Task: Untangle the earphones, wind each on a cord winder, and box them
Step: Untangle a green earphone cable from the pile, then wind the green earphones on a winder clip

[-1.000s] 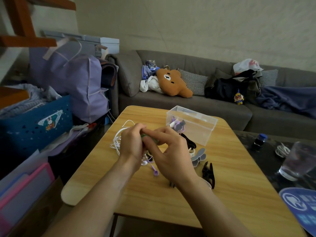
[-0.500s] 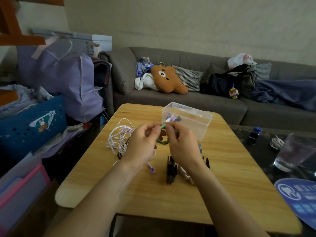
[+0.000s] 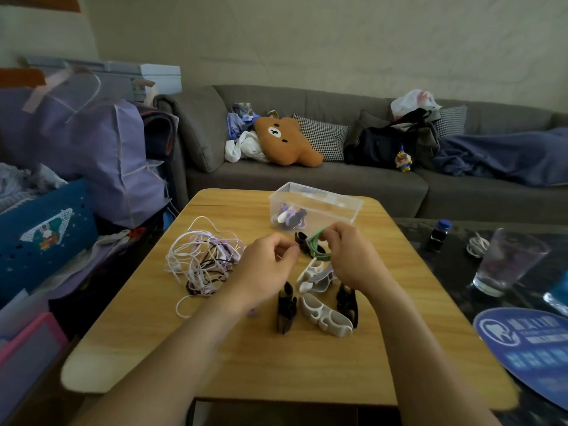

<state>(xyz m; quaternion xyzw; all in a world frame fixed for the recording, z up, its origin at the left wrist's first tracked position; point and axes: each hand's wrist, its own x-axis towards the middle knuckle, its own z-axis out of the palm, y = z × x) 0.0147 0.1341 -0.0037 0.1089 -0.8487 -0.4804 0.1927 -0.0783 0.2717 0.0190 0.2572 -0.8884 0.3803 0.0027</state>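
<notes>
1. Both forearms reached fwd from the bottom edge & met over the mid worktop, hands just apart.
2. Right hand: fingers curled, grip pinched round a green cord winder held just above the worktop, near the clear plastic box.
3. Left hand: fingers curled, thumb & fingertips pressed together next to the winder; a cord in that pinch was too fine to make out, so can't tell if it held anything.
4. Green winder's long axis ran tilted, upper end twd the box, lower end twd the right palm; part hidden by fingers.
5. Tangled earphones, white, lilac & dark cords, lay in a loose heap left of the hands.
6. Spare winders lay below the hands: black, white, another black w/ long axes roughly front-to-back; a white/grey pair partly under the right hand.
7. The box held a wound purple/white/black bundle; details blurred.
</notes>
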